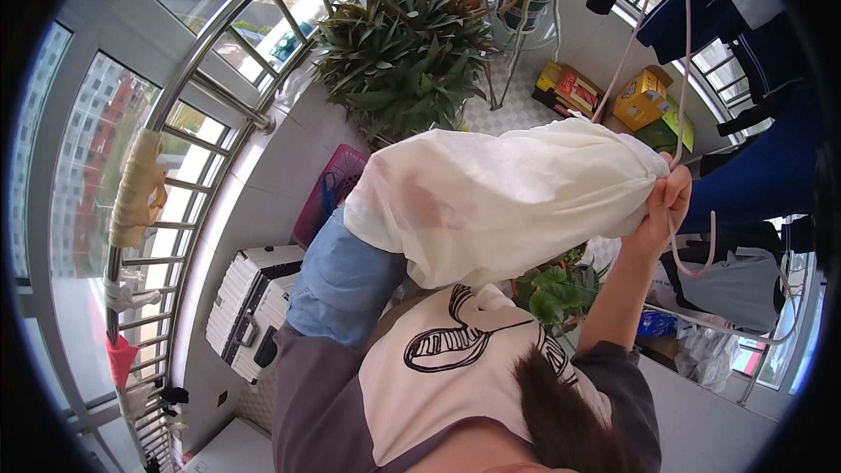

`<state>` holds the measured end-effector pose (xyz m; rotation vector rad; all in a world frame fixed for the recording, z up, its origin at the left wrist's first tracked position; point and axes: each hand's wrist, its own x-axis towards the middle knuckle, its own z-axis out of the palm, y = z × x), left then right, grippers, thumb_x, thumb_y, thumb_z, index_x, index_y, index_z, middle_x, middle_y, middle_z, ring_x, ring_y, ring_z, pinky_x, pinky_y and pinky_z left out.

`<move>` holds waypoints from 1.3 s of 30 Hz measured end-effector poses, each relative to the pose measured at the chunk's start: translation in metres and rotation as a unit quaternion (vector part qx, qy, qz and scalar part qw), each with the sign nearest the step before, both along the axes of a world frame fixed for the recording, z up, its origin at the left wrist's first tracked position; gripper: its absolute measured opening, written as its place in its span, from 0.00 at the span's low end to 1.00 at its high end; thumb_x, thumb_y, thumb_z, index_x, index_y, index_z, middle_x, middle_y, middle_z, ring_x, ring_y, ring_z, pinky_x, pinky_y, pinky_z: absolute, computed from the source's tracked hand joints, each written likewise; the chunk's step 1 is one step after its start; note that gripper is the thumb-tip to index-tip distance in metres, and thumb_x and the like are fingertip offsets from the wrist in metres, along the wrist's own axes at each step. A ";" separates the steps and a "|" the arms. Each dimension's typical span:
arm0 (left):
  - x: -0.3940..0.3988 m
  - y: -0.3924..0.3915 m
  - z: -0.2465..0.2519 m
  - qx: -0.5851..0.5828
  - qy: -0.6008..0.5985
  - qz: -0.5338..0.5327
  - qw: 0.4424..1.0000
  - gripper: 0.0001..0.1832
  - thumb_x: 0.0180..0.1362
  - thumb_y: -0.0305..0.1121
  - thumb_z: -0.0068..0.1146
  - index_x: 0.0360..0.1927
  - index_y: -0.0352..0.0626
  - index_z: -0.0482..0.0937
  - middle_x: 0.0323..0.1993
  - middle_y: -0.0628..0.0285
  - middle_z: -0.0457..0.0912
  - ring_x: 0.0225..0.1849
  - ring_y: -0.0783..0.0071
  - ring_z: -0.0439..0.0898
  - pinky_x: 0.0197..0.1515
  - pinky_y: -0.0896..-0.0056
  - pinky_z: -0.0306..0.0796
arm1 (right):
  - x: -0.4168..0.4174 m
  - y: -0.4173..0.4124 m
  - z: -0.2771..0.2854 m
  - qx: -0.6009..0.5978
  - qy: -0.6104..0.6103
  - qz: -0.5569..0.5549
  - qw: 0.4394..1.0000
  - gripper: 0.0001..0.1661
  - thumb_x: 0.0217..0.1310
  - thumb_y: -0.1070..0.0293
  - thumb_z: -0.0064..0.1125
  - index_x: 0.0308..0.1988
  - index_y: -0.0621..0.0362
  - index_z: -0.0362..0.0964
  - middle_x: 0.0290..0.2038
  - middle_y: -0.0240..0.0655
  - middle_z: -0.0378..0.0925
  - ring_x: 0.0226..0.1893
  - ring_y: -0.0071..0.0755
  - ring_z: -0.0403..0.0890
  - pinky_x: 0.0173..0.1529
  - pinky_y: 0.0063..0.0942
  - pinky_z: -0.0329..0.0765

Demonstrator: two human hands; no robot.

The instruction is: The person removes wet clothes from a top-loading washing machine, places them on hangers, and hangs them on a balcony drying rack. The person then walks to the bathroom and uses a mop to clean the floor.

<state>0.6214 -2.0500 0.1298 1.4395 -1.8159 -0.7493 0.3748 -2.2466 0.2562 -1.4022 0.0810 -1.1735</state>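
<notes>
A thin white cloth garment [525, 190] stretches across the middle of the view in front of my chest. My right hand [667, 200] grips its gathered right end together with a pink clothes hanger [687, 59]. The hanger's long loop rises above this hand, and its hook hangs below. My left hand is covered by the white garment; a skin-toned patch shows faintly through it, but the fingers are hidden. Light blue cloth [348, 276] surrounds or drapes over my left forearm, between the dark sleeve and the white garment.
Metal railings [197, 46] and windows run along the left. A leafy plant [407, 59] stands ahead, with boxes [640, 98] beyond the garment. A silver suitcase [253, 309] and a pink basket [335, 184] are at left. Dark clothes [755, 164] hang at right.
</notes>
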 end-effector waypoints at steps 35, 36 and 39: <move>-0.038 -0.057 0.072 -0.018 0.463 0.195 0.864 0.09 0.62 0.29 0.48 0.35 0.34 0.76 0.28 0.67 0.79 0.28 0.86 0.74 0.31 0.84 0.68 | -0.003 -0.007 -0.009 0.056 0.185 -0.061 0.979 0.14 0.58 0.75 0.45 0.46 0.60 0.67 0.25 0.26 0.63 0.28 0.19 0.66 0.36 0.25 0.67; -0.037 -0.057 0.079 0.000 0.499 0.195 0.844 0.10 0.64 0.30 0.46 0.33 0.34 0.75 0.27 0.66 0.79 0.27 0.85 0.74 0.31 0.83 0.68 | -0.014 -0.015 -0.018 -0.011 0.255 -0.117 0.960 0.23 0.63 0.72 0.40 0.58 0.62 0.59 0.26 0.25 0.62 0.28 0.17 0.65 0.39 0.22 0.68; -0.035 -0.052 0.082 0.080 0.553 0.157 0.814 0.11 0.63 0.31 0.47 0.36 0.33 0.76 0.30 0.62 0.81 0.30 0.80 0.78 0.33 0.79 0.72 | -0.052 -0.011 -0.030 0.022 0.375 -0.183 0.909 0.28 0.66 0.67 0.42 0.64 0.59 0.52 0.20 0.23 0.58 0.21 0.14 0.59 0.27 0.14 0.59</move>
